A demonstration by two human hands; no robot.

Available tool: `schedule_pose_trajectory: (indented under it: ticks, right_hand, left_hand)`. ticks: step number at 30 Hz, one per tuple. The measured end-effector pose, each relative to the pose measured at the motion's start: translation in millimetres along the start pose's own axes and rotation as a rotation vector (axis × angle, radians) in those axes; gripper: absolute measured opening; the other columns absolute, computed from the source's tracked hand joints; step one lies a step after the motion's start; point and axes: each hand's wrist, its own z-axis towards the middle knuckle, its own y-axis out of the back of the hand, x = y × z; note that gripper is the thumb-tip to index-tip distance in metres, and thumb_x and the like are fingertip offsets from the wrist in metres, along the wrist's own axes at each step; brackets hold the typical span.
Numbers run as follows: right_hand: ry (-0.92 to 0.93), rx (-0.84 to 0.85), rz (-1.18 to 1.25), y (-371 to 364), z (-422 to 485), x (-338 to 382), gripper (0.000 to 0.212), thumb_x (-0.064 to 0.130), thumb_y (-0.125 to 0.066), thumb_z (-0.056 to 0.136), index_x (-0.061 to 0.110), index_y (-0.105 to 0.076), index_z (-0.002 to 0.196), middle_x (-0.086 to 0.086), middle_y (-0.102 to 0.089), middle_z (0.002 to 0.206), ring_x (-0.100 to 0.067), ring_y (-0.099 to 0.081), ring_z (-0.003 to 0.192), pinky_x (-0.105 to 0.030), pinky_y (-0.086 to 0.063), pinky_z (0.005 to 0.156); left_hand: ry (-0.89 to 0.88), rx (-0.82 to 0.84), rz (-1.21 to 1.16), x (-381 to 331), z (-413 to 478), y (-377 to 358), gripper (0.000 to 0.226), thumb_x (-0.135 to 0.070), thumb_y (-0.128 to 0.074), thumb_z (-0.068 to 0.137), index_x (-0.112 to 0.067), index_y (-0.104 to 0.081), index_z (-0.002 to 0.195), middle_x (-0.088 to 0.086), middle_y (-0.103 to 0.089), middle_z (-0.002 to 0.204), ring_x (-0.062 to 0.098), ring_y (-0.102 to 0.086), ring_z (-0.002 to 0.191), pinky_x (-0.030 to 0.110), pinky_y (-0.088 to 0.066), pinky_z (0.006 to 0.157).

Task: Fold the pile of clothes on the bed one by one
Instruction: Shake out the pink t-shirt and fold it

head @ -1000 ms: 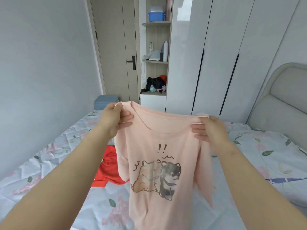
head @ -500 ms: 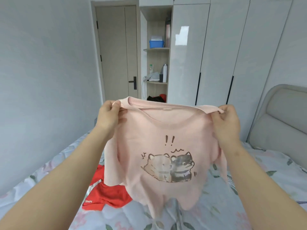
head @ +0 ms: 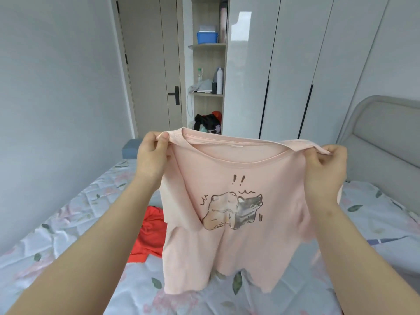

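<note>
Now holding the pink T-shirt up in the air, spread between both hands and raised over the bed. Gripping it at the two shoulder points, one on each side of the neckline: left hand with thumb and curled fingers pinched on the left end of the collar seam, right hand with fingers curled tight round the opposite shoulder. Nothing else in either hand. Hanging straight down from that grip, long axis vertical from collar to hem, width stretched roughly level from left to right, printed front turned toward the camera. Both hands about equally far out from the body, left a touch higher in the view, neither plainly nearer to the middle of the cloth. Lower hem loose and rippled, low over the bed; cannot tell whether touching it or just short of it. Bedding directly ahead and below, so probably calling next for a forward and downward lay, hem first, without letting go of either pinch before touchdown. Beside the shirt's left edge and partly hidden behind it, a red garment lying crumpled on the bed, well below the left hand; worth steering the hem clear of it. Sleeves hard to make out, seemingly hanging behind the body of the shirt.
</note>
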Motion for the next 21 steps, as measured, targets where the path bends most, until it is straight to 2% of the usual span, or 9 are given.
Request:
schedule_pose_trajectory:
  ticks: [2,4,6,10,13,17,19,21]
  right_hand:
    - [0.029,-0.043,0.016,6.8,-15.1,8.6,0.013,0.021,-0.057,0.088,0.022,-0.044,0.089,0.018,-0.050,0.077,0.014,-0.049,0.066,-0.004,-0.036,0.065]
    - [0.058,-0.093,0.030,14.3,-30.7,18.2,0.020,0.022,-0.057,0.087,0.031,-0.041,0.081,0.018,-0.050,0.076,0.013,-0.049,0.067,-0.010,-0.038,0.071]
    - [0.090,-0.141,0.062,20.8,-45.6,28.7,0.023,0.021,-0.057,0.086,0.033,-0.038,0.079,0.018,-0.049,0.077,0.011,-0.048,0.067,-0.012,-0.038,0.073]
    - [0.184,-0.246,0.116,32.3,-68.0,56.5,0.023,0.014,-0.054,0.084,0.029,-0.036,0.079,0.017,-0.045,0.077,0.012,-0.046,0.065,-0.009,-0.037,0.071]
    - [0.214,-0.286,0.093,40.0,-75.5,64.3,0.023,0.014,-0.052,0.084,0.027,-0.034,0.079,0.017,-0.042,0.075,0.011,-0.044,0.063,-0.009,-0.036,0.070]
    - [0.042,-0.244,-0.111,40.1,-78.7,25.1,0.018,0.024,-0.053,0.085,0.029,-0.037,0.079,0.018,-0.047,0.072,0.007,-0.048,0.065,-0.020,-0.040,0.079]
    - [-0.076,-0.166,-0.262,41.8,-82.9,-15.6,0.010,0.025,-0.054,0.087,0.022,-0.044,0.088,0.014,-0.052,0.075,-0.006,-0.052,0.076,-0.027,-0.040,0.085]
    - [-0.198,-0.081,-0.427,46.3,-89.8,-61.8,0.015,0.027,-0.053,0.088,0.018,-0.049,0.099,0.008,-0.057,0.083,-0.016,-0.051,0.085,-0.033,-0.039,0.092]
  left_hand:
    - [-0.007,0.010,-0.009,-0.9,-7.8,10.9,0.019,-0.025,-0.044,0.100,-0.022,-0.052,0.083,0.009,-0.060,0.095,0.020,-0.059,0.089,0.032,-0.051,0.080]
    - [-0.009,0.038,-0.041,-4.9,-16.1,21.7,0.019,-0.025,-0.045,0.100,-0.020,-0.052,0.083,0.010,-0.063,0.095,0.023,-0.062,0.089,0.033,-0.052,0.082]
    - [-0.023,0.066,-0.074,-11.8,-24.2,30.8,0.020,-0.024,-0.045,0.100,-0.019,-0.051,0.082,0.009,-0.063,0.092,0.021,-0.063,0.086,0.034,-0.053,0.082]
    - [-0.060,0.074,-0.175,-31.0,-37.7,41.2,0.021,-0.022,-0.044,0.100,-0.018,-0.051,0.081,0.001,-0.062,0.082,0.013,-0.062,0.074,0.021,-0.055,0.065]
    - [-0.056,0.087,-0.211,-35.4,-42.8,38.4,0.022,-0.022,-0.044,0.101,-0.019,-0.049,0.080,0.000,-0.057,0.075,0.010,-0.058,0.065,0.023,-0.055,0.059]
    - [0.082,0.207,-0.144,1.4,-49.1,19.1,0.021,-0.020,-0.044,0.100,-0.017,-0.051,0.081,0.001,-0.056,0.074,0.016,-0.059,0.067,0.025,-0.057,0.058]
    - [0.208,0.273,-0.063,42.4,-56.4,5.4,0.022,-0.019,-0.045,0.100,-0.016,-0.050,0.078,0.002,-0.055,0.074,0.017,-0.059,0.067,0.027,-0.057,0.060]
    - [0.348,0.325,0.015,91.1,-66.6,-8.0,0.024,-0.019,-0.046,0.099,-0.015,-0.049,0.076,0.004,-0.055,0.075,0.017,-0.059,0.067,0.030,-0.056,0.063]
